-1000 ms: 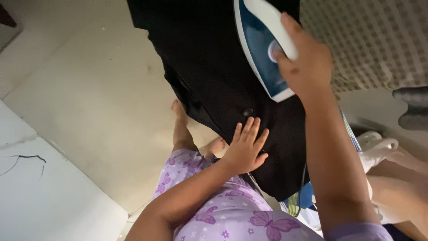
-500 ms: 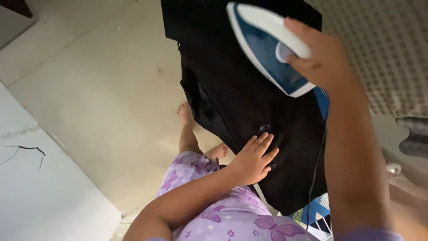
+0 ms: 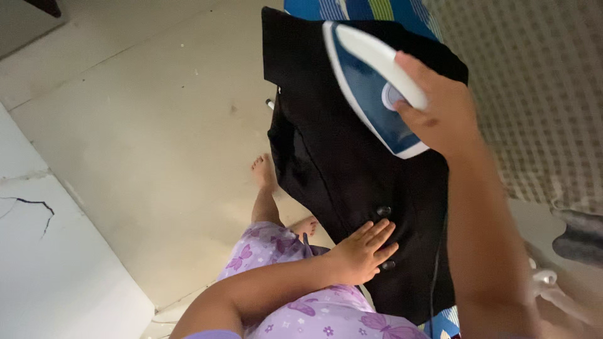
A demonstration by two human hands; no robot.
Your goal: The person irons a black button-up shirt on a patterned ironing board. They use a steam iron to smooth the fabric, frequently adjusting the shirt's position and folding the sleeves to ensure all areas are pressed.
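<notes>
Right hand (image 3: 440, 110): fingers wrapped closed around the white handle of a blue-and-white steam iron (image 3: 370, 88), thumb lying on the grey dial at the near end of the handle. Iron body extends away from the fingers, toward the far end of the garment, its nose pointing that way. Whether the soleplate touches the cloth cannot be told from this view.

Left hand (image 3: 363, 251): open, fingers spread and pressed flat on a black buttoned garment (image 3: 339, 163), gripping nothing. One dark button (image 3: 384, 211) sits just beyond the fingertips; a second button (image 3: 387, 265) lies just beside the little finger.

Garment lies under both hands, draped over a board with a blue striped cover (image 3: 352, 9) that shows past its far edge. Its left edge hangs off toward the pale floor (image 3: 144, 125).

Below the left forearm: purple butterfly-print clothing (image 3: 314, 314) and two bare feet on the floor. A checked beige cloth (image 3: 540, 81) lies beyond the right-hand knuckles.
</notes>
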